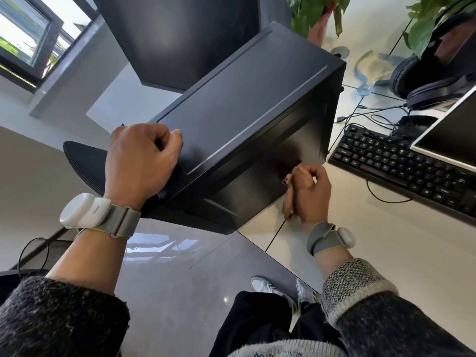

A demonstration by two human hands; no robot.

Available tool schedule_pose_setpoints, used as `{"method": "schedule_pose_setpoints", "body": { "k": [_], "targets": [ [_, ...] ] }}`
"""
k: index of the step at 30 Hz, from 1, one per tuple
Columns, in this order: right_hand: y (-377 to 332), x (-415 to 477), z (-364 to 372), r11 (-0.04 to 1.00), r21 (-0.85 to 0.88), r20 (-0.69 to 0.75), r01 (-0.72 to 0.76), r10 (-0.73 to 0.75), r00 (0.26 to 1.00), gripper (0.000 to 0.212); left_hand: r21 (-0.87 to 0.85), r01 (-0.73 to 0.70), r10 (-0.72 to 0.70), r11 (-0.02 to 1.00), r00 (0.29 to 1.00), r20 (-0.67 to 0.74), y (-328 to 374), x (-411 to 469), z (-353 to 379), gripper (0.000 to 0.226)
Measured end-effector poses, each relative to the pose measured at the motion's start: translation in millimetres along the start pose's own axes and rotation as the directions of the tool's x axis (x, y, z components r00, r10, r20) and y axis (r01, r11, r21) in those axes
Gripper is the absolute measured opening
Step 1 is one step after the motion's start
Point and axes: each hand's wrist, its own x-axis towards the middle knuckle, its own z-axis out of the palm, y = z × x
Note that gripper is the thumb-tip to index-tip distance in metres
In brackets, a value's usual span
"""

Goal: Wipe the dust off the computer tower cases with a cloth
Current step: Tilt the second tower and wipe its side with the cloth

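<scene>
While I look down, many things stand around the black computer case [244,104]. To the right of it, on the white desk [386,253], lies a black keyboard [401,166]. Thin black cables [365,119] run between the keyboard and the case. A monitor [450,135] stands over the far edge of the keyboard, at the right border. Farther away lie dark headphones [432,83], and two green plants [316,14] stand at the far side. Behind the case on the far left is another big dark box [180,39]. I cannot tell if it is a second case. A black chair seat [85,166] is low on the left, partly hidden behind my left hand [141,161].

The case itself is in the middle, at the left end of the desk, above the grey floor [180,279].

My left hand rests on the near-left end of the top panel, with the fingers curled over its edge, and it holds the case. My right hand [310,194] is closed as a fist around a brownish cloth [288,202]. It presses the cloth on the right side panel, low, near the near corner, just above the desk. Both wrists carry a grey band with a white device.
</scene>
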Motion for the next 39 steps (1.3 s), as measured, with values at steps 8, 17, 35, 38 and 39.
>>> {"method": "schedule_pose_setpoints", "body": {
  "k": [8,17,35,38,39],
  "targets": [
    [19.1,22.1,-15.2,0.980,-0.144,0.079,-0.137,0.149,0.986,0.005,0.015,-0.001,0.001,1.000,1.000,-0.002,-2.3,-0.5,0.4,0.049],
    [-3.9,7.6,-0.9,0.998,-0.065,-0.078,0.026,-0.031,0.996,0.006,0.041,0.007,-0.008,0.999,1.000,0.005,-0.4,-0.6,-0.3,0.047],
    [-8.2,23.1,-9.1,0.997,-0.068,-0.139,-0.046,0.036,0.990,0.007,0.010,-0.147,0.147,0.989,0.988,0.039,0.0,-1.6,-4.4,0.054],
    [-20.6,15.5,-7.4,0.997,0.009,-0.180,0.080,-0.077,0.981,0.003,0.021,-0.290,0.288,0.957,0.955,0.068,7.2,-0.1,-7.6,0.054],
    [-18.0,16.2,-6.0,0.996,-0.021,-0.194,0.083,-0.086,0.977,0.005,-0.005,-0.322,0.321,0.947,0.944,0.071,14.3,0.5,-8.2,0.054]
  ]
}}
